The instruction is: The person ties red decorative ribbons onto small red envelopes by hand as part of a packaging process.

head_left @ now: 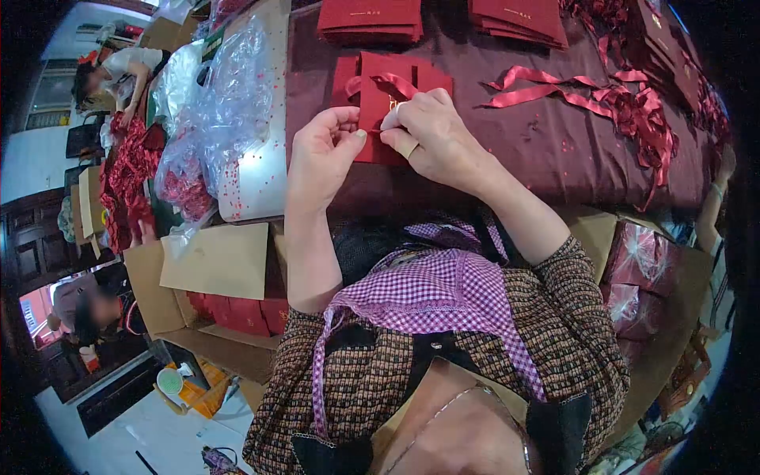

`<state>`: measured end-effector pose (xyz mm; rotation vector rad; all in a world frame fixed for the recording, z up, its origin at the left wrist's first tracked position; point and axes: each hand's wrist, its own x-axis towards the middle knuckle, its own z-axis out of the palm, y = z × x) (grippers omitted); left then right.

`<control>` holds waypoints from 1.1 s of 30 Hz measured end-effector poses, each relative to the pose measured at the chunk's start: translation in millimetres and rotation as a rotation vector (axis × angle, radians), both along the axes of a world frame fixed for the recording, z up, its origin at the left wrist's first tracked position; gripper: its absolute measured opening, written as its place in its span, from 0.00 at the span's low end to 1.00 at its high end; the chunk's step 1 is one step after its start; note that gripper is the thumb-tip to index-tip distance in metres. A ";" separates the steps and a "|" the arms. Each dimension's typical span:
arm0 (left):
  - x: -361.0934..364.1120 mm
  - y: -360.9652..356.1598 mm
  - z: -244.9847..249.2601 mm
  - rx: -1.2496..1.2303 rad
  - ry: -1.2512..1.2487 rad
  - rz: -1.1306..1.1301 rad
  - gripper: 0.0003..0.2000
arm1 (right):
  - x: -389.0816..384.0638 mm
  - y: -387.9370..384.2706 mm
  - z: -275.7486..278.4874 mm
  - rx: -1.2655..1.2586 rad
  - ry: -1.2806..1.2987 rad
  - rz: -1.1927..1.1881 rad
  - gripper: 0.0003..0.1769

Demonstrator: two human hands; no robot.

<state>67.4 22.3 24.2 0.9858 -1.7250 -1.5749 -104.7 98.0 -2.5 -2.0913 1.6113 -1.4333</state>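
A red folded card or gift bag (384, 70) with gold lettering lies on the dark red cloth in front of me. A loop of red ribbon (393, 82) crosses its upper part. My right hand (435, 136) is closed over the card's right side, fingers pinched at the ribbon, with a ring on one finger. My left hand (323, 152) is at the card's lower left edge, thumb and fingers curled together. Whatever lies between its fingertips is too small to make out. The hands partly cover the card's lower half.
Stacks of red cards (370, 20) lie at the back. Loose red ribbons (637, 119) are heaped on the right. Clear plastic bags (229, 95) cover a white surface to the left. Open cardboard boxes (214, 257) stand below the table edge. Another person (131, 71) works at far left.
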 end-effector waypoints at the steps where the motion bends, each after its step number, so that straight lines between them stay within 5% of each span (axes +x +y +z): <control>1: -0.3 0.8 0.9 -0.023 -0.017 -0.004 0.14 | -0.1 0.1 1.2 0.001 0.000 0.000 0.07; 10: -6.9 11.4 0.4 -0.254 -0.097 0.040 0.10 | -2.4 0.0 29.1 0.190 0.040 0.036 0.04; 14: -14.2 24.9 14.9 -0.475 -0.351 0.133 0.09 | 4.7 0.0 38.1 0.171 0.295 -0.014 0.05; 19: -13.6 24.3 -0.6 -0.490 -0.148 0.140 0.07 | 12.9 -0.1 39.2 -0.031 0.575 -0.082 0.06; 20: -12.4 25.1 0.9 -0.490 -0.148 0.141 0.07 | 11.3 -0.5 38.6 -0.032 0.575 -0.081 0.06; 23: -8.5 23.9 2.7 -0.282 -0.172 0.142 0.08 | -4.0 -6.4 30.2 0.265 0.004 0.081 0.06; 33: -8.8 22.2 -11.5 -0.257 -0.150 0.061 0.10 | -2.7 2.6 21.2 0.206 0.132 0.022 0.06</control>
